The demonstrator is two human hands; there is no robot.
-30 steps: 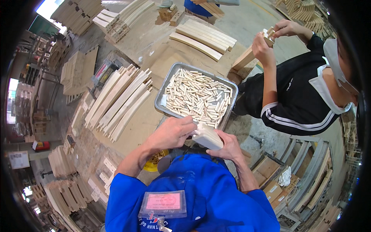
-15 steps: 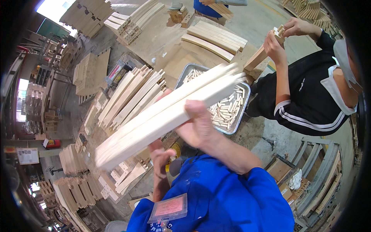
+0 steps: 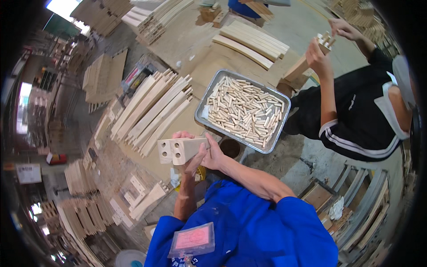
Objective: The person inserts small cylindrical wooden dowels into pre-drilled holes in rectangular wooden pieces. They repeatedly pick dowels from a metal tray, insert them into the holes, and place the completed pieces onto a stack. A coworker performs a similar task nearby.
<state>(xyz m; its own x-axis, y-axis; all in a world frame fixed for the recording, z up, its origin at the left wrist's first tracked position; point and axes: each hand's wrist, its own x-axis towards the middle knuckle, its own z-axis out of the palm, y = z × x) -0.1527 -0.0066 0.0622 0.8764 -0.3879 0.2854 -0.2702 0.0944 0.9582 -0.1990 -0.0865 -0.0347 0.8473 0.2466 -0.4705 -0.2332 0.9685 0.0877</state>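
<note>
I hold two pale wooden pieces (image 3: 179,150) side by side, end-on to the camera, each end face showing drilled holes. My right hand (image 3: 210,155) grips them from the right. My left hand (image 3: 187,167) supports them from below, and fingers curl over their top edge. Just beyond my hands lies a metal tray (image 3: 205,103) filled with several short wooden dowels (image 3: 243,110).
A row of curved wooden slats (image 3: 151,111) lies on the workbench (image 3: 187,35) left of the tray. More slats (image 3: 251,42) are stacked at the back. A co-worker in black (image 3: 356,115) at the right holds a wooden piece (image 3: 324,42). Wood stacks (image 3: 84,209) crowd the left.
The long wooden pieces, raised slantwise across the view half a second ago, have swung round and now point end-on at the camera, lower and closer to my chest.
</note>
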